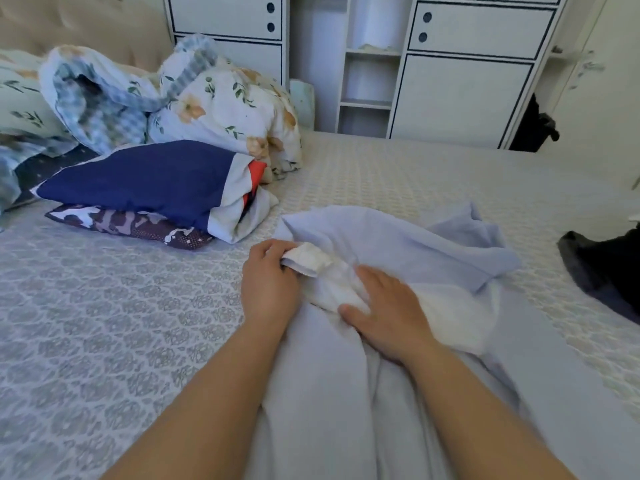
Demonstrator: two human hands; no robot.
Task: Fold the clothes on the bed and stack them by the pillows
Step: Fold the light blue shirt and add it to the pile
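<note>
A pale lavender garment with a white lining lies crumpled on the bed in front of me. My left hand grips its white waistband at the garment's left edge. My right hand rests on the white lining just to the right, fingers spread and pointing left. A dark garment lies at the bed's right edge. A navy pillow sits on a purple patterned pillow at the left.
A floral duvet and a blue checked cloth are piled by the beige headboard. White cabinets stand beyond the bed. Something dark hangs at a door on the right.
</note>
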